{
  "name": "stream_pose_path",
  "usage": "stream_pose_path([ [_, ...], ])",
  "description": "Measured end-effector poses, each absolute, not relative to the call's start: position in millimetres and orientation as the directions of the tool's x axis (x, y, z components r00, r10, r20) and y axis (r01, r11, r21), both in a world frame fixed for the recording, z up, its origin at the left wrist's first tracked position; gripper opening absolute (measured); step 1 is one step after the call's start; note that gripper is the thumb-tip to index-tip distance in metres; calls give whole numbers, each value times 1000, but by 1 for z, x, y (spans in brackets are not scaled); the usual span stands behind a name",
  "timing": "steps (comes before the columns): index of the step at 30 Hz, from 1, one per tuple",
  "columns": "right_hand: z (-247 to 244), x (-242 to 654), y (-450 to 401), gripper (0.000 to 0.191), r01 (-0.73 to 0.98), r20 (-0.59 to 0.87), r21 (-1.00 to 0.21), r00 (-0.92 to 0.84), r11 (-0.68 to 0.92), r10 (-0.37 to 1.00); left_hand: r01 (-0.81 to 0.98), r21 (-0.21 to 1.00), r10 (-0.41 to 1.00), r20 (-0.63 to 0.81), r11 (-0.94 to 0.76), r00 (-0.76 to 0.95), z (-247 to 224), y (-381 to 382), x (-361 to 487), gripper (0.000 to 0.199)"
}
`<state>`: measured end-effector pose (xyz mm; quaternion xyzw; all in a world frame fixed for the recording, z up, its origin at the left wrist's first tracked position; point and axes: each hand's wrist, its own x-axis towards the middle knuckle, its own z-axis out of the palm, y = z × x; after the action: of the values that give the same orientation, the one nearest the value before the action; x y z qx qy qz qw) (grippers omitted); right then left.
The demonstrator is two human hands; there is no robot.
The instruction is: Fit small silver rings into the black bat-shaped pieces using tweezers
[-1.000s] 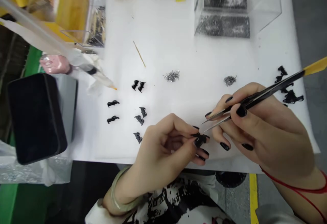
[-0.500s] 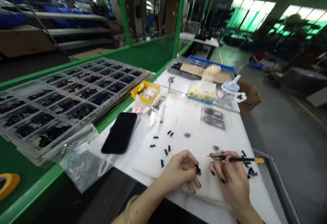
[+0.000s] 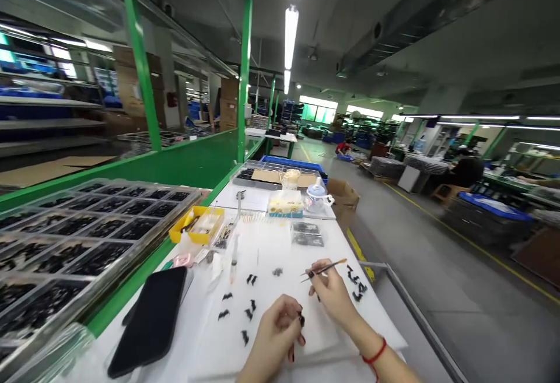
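A: What does the left hand (image 3: 277, 329) have?
B: One small black piece (image 3: 301, 319), probably; the nails are dark too, so its outline is hard to make out. Thumb and fingertips are pinched round it, above the near part of the white sheet (image 3: 324, 339).
A: And the right hand (image 3: 333, 291)?
B: Its fingers grasp one pair of tweezers (image 3: 329, 266). The two tips are apart, pointing left, beyond the left hand and clear of the black piece.
A: How many loose pieces (image 3: 249, 313) lie to the left?
B: Seven: two at the far end, two at far left, two in the middle, one nearest. The right-hand cluster (image 3: 357, 287) overlaps, so I can't count it exactly.
A: Anything else on the sheet?
B: One little silver heap (image 3: 277, 271) and one thin stick (image 3: 258, 256), both farther off than the hands.
A: Farther left?
B: One phone (image 3: 151, 322) near, one syringe (image 3: 234, 255) beyond it to the right, and one yellow box (image 3: 175, 234) farther still.
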<state>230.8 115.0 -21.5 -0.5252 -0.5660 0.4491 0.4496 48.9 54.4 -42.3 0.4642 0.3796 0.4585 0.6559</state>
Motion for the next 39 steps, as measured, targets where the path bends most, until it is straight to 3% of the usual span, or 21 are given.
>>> stream_pose_path([
  [5, 13, 226, 118, 41, 428, -5, -903, -82, 31, 997, -262, 962, 966, -13, 83, 260, -36, 50, 47, 25],
  [10, 24, 207, 119, 39, 575, 11, -810, -181, 115, 983, -252, 966, 973, 7, 53, 229, -32, 46, 46, 36],
  [16, 24, 201, 128, 40, 649, 17, -740, -246, 177, 969, -232, 972, 977, 7, 43, 211, -40, 47, 45, 27],
  [22, 26, 277, 110, 42, 676, 87, -711, -190, 194, 978, -213, 975, 980, -20, 63, 198, -46, 39, 36, 22],
  [26, 19, 319, 90, 36, 723, 115, -637, -256, 269, 960, -234, 972, 985, 49, -8, 168, -33, 35, 31, 22],
  [33, 6, 302, 106, 35, 792, 162, -492, -325, 362, 932, -315, 903, 947, 319, -293, 34, 35, 30, 15, 32],
  [36, 20, 294, 138, 35, 804, 211, -458, -317, 380, 925, -273, 854, 896, 423, -444, -135, 86, 24, -4, 17],
  [39, 47, 283, 163, 33, 795, 291, -442, -311, 416, 905, -187, 763, 759, 520, -619, -392, 133, 23, -33, 18],
])
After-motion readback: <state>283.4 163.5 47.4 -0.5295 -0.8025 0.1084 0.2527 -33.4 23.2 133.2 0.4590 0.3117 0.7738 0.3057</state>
